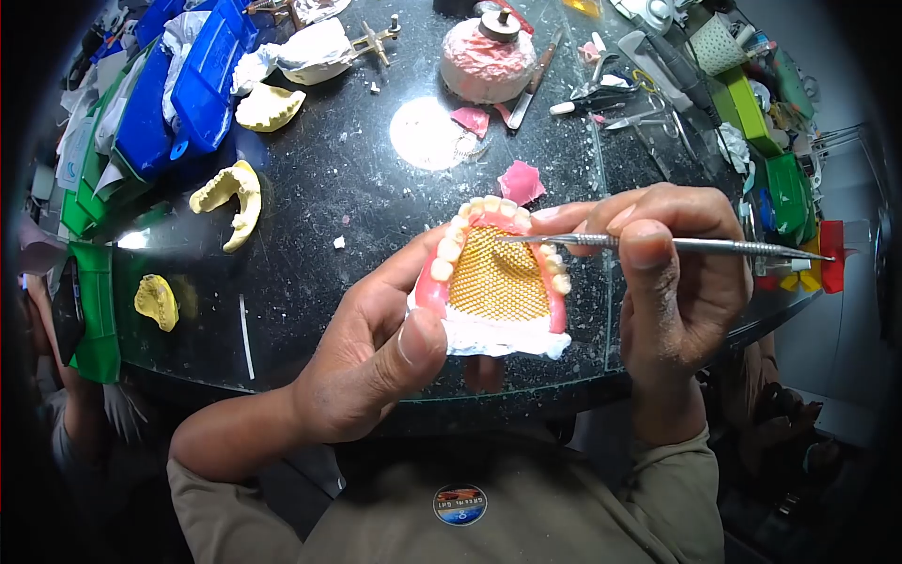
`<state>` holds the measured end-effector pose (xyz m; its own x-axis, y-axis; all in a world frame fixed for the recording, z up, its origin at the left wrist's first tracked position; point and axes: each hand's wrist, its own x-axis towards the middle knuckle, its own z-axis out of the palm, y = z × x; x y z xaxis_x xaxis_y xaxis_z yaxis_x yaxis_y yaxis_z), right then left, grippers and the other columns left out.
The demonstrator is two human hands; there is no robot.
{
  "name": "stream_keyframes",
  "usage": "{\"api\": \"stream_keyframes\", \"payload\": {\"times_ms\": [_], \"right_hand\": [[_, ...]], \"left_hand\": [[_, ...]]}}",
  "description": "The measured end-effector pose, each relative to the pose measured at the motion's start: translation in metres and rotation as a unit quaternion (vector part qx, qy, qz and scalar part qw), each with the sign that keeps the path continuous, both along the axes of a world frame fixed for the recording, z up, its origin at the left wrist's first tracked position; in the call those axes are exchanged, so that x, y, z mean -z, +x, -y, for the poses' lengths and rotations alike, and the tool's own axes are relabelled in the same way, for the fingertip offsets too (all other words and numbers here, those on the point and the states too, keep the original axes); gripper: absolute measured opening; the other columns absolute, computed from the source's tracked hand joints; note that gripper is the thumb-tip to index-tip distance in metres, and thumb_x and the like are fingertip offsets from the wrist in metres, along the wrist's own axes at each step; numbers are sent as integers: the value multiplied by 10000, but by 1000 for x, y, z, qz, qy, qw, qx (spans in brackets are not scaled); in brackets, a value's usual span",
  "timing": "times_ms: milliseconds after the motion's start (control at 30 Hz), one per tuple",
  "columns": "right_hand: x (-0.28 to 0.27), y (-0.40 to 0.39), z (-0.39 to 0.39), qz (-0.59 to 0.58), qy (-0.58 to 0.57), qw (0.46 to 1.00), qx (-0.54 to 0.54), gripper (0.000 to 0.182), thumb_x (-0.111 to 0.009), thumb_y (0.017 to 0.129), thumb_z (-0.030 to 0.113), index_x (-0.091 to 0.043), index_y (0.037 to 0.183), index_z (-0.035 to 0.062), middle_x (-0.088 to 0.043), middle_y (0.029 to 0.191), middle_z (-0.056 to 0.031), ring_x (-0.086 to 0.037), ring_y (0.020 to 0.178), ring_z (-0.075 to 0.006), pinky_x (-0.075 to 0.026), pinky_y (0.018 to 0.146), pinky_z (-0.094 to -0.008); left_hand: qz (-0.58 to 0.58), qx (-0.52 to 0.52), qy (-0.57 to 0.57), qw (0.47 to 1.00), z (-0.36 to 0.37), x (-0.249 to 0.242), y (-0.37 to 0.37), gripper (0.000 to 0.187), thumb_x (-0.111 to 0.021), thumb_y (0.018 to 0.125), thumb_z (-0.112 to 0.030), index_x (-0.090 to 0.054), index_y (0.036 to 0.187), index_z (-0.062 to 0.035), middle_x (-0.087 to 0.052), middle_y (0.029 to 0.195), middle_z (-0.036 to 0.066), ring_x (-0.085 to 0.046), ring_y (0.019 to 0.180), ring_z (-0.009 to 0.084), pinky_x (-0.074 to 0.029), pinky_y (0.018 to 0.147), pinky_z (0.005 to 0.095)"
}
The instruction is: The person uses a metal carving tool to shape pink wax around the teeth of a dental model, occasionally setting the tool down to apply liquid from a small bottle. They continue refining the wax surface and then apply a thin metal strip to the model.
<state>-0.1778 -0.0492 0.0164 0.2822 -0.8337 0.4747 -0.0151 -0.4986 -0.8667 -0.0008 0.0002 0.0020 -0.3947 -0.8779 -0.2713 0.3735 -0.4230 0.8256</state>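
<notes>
My left hand [376, 348] grips an upper denture model [498, 273] by its left side, thumb pressed on the lower left corner. Pink wax gum and a curved row of cream teeth frame a gold mesh palate [493, 291], and white plaster shows along the near edge. In my right hand [681, 263] is a thin metal dental carver [723, 246], pinched between thumb and fingers. Its left tip lies over the upper part of the mesh, close inside the right-hand teeth. The other tip points out to the right.
Yellow plaster casts [240, 202] lie at left near blue bins [211, 75]. A pink-topped round mould [484, 61], a knife [534, 80] and pink wax pieces [521, 182] are on the dark table [329, 188]. Pliers [597, 86] and other tools lie at upper right, beside green containers [787, 197].
</notes>
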Motion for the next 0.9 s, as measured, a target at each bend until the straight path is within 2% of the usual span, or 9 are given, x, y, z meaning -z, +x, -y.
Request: {"api": "stream_keyframes", "payload": {"times_ms": [133,467,900], "right_hand": [[1,-1,0,-16,-18,1000,1,203,-522,897,193,-451,886,3,-549,742,-101,-621,703,-232,-547,679,-418],[0,0,0,-33,-29,999,7,207,-523,897,189,-451,879,-4,-561,738,-115,-635,718,-258,-541,677,-395],[0,-1,0,-42,-31,999,10,205,-518,900,189,-446,882,-2,-563,730,-117,-635,713,-252,-541,672,-388]], "left_hand": [[12,1,9,1000,0,-3,0,1157,-489,567,-830,-212,1352,-27,-498,1147,110,-569,917,157,-512,594,258],[19,24,3,1000,1,-3,3,1200,-485,561,-836,-170,1360,1,-479,1173,118,-564,939,156,-514,592,249],[16,28,9,999,1,-2,4,1204,-498,554,-830,-169,1363,-1,-472,1192,120,-561,963,164,-521,609,259]]}}
